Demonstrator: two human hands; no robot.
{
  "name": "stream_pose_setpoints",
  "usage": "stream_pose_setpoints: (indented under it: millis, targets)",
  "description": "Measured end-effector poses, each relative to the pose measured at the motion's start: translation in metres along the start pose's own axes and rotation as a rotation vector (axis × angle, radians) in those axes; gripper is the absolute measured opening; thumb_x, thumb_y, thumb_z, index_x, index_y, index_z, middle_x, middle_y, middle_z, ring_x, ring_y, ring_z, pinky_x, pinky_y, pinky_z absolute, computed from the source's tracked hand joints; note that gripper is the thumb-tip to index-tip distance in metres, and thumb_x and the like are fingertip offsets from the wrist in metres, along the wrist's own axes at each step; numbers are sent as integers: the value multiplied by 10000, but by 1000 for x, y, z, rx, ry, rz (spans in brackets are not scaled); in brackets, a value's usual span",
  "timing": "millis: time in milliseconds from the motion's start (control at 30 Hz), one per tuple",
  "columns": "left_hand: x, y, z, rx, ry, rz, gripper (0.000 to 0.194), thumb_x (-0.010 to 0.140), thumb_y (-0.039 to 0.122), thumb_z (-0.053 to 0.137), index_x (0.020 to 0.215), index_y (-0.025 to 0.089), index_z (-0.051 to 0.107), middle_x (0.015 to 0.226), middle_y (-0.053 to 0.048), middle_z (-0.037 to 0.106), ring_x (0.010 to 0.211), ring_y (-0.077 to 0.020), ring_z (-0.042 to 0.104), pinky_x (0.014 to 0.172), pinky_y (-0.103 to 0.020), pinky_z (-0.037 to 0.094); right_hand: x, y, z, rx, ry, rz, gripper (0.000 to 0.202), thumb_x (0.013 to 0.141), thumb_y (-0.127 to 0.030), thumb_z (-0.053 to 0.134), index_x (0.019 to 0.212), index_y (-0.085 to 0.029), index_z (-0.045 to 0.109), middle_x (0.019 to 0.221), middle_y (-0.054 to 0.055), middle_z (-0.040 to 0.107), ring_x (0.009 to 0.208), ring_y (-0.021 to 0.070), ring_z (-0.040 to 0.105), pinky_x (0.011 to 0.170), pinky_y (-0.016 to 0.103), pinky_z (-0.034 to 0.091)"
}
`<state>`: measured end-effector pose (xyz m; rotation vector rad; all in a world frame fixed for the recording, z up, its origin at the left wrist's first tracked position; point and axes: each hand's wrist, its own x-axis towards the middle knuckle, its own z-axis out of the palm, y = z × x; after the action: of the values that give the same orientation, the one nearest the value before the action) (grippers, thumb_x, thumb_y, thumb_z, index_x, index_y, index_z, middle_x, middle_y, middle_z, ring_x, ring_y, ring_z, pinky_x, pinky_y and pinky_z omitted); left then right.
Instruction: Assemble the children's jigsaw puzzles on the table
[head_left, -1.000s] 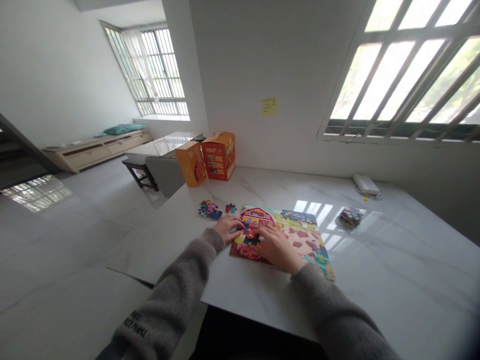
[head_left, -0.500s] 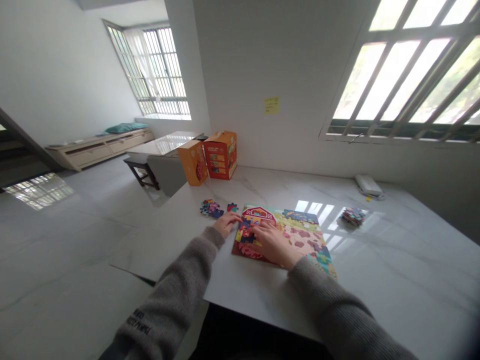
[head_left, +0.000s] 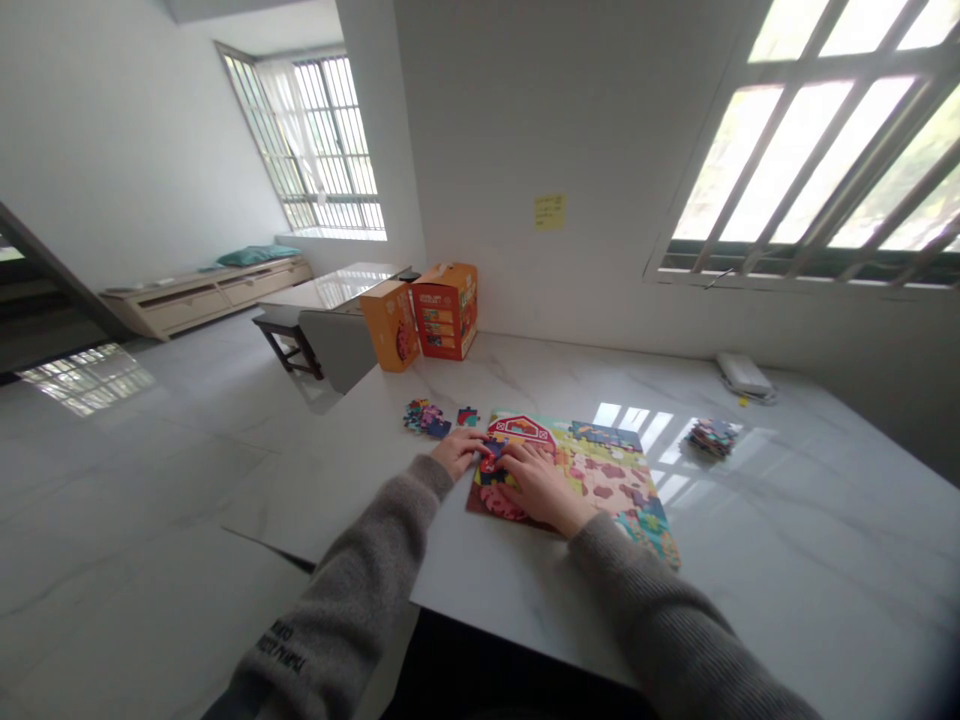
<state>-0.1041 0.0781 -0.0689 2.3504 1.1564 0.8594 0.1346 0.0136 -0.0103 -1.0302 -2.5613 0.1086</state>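
Note:
A colourful jigsaw puzzle [head_left: 604, 480] with a red barn and a pink spotted animal lies flat on the white marble-patterned table. On its left part rests my right hand [head_left: 544, 487], fingers spread over the pieces. My left hand [head_left: 459, 452] touches the puzzle's left edge, its fingertips close to those of my right hand; whether a piece is under them is too small to tell. Just beyond my left hand lie a loose red and teal piece [head_left: 468, 417] and a small heap of pieces [head_left: 426, 417].
A stack of pieces [head_left: 711, 438] sits right of the puzzle. An orange box [head_left: 390, 325] and a red box [head_left: 448, 315] stand at the table's back left. A white device [head_left: 742, 375] with a cable lies at the back right. The table's front edge [head_left: 525, 650] is near my body.
My left hand has shifted slightly right, nearer my right hand. My right hand has drawn back a little to the left. The whole view has moved slightly.

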Motion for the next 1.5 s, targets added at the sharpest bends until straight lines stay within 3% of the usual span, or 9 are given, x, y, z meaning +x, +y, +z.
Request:
stream_pose_setpoints:
  millis: [533, 1267, 1500]
  targets:
    - [-1, -1, -2, 8, -15, -14, 402, 747, 10, 503, 940, 218, 788, 1208, -42, 690, 1188, -221, 567, 1123, -404, 407, 3, -10, 0, -40, -60, 13, 351, 912, -286, 650, 1262, -285, 633, 1163, 94, 578, 1136, 270, 496, 1026, 454, 360]
    - [-8, 20, -9, 56, -32, -11, 259, 764, 38, 577, 868, 210, 740, 1276, -35, 674, 1175, -220, 592, 1088, -385, 433, 2, -8, 5, -29, -47, -18, 307, 919, -245, 611, 1223, -226, 641, 1191, 93, 637, 1127, 276, 504, 1025, 484, 355]
    - [-8, 17, -11, 33, -4, -1, 250, 787, 68, 573, 938, 188, 732, 1222, -73, 660, 1149, -224, 590, 1072, -381, 446, -3, -3, 3, 9, -3, 8, 367, 907, -220, 625, 1273, -236, 608, 1220, 109, 561, 1137, 263, 501, 1020, 431, 396]
